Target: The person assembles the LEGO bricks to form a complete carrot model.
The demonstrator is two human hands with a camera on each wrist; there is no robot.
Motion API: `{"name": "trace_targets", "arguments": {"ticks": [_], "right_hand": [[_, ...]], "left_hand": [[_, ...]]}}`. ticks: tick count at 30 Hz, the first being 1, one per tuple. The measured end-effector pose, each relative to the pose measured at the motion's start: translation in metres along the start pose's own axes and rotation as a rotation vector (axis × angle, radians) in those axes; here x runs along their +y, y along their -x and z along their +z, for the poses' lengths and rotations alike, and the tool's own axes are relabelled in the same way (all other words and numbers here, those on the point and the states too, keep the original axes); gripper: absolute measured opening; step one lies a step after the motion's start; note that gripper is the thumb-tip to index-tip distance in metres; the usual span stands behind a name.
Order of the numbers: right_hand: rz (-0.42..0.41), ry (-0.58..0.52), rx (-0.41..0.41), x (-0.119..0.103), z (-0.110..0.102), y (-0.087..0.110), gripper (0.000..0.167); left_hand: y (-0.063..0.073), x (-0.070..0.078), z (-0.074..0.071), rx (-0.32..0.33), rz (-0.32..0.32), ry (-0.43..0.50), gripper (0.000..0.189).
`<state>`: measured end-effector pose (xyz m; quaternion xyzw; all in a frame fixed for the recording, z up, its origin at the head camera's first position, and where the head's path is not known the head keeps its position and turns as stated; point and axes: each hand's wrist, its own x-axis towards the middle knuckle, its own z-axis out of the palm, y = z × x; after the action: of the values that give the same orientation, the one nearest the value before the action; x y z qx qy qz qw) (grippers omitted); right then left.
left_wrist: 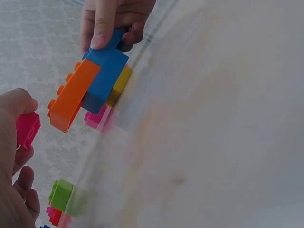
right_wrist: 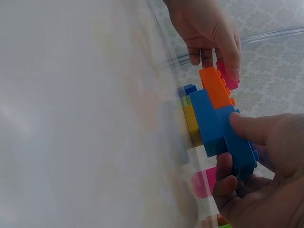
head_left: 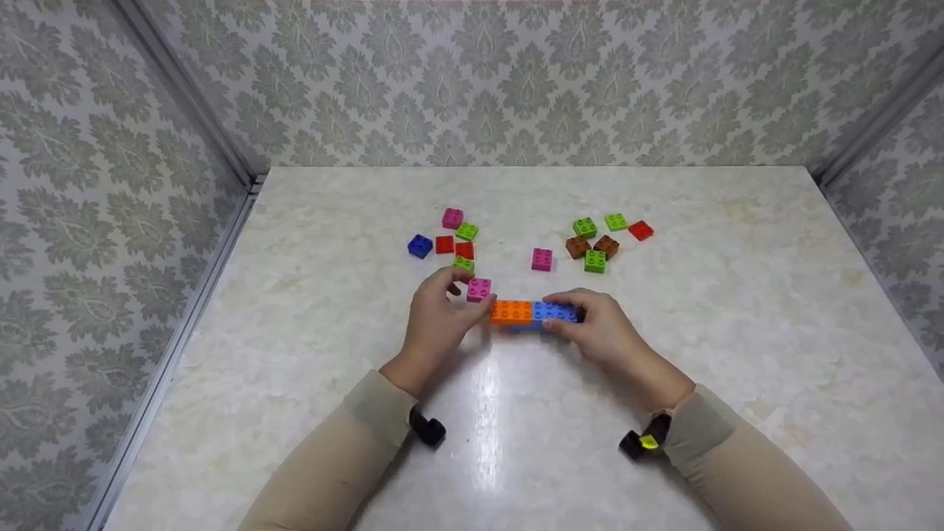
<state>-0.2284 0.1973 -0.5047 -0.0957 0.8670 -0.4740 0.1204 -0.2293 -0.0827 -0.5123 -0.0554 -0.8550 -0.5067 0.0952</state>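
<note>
In the head view my left hand pinches a pink toy building brick, just left of a small stack of bricks. On top of the stack an orange brick and a blue brick lie end to end. My right hand grips the blue one, with the thumb on the near side and fingers on the far side. Under these sits a second blue brick, with a yellow brick below it. The orange brick's left end overhangs the lower blue one in the left wrist view.
Behind my left hand lie a dark blue brick, a pink one, green ones and flat red pieces. Another pink brick lies behind the stack. Green, brown and red pieces cluster farther right.
</note>
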Motion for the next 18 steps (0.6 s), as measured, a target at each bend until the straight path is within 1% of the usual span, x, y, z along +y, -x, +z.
{"name": "trace_targets", "arguments": {"ticks": [2, 5, 8, 12, 18], "right_hand": [[-0.003, 0.002, -0.002, 0.000, 0.000, 0.000, 0.042], [-0.001, 0.003, -0.001, 0.000, 0.000, 0.001, 0.043], [-0.018, 0.003, 0.005, -0.001, 0.000, 0.002, 0.042], [-0.050, 0.009, 0.013, -0.001, 0.000, 0.002, 0.040], [-0.034, 0.009, 0.009, 0.000, 0.000, 0.000, 0.041]], "left_hand": [[0.003, 0.002, 0.002, -0.013, -0.006, 0.022, 0.046], [0.006, 0.004, 0.005, -0.043, -0.030, 0.044, 0.044], [0.008, 0.006, 0.008, -0.068, -0.057, 0.048, 0.043], [0.010, 0.007, 0.011, -0.085, -0.079, 0.045, 0.042], [0.010, 0.006, 0.011, -0.110, -0.081, 0.063, 0.039]]}}
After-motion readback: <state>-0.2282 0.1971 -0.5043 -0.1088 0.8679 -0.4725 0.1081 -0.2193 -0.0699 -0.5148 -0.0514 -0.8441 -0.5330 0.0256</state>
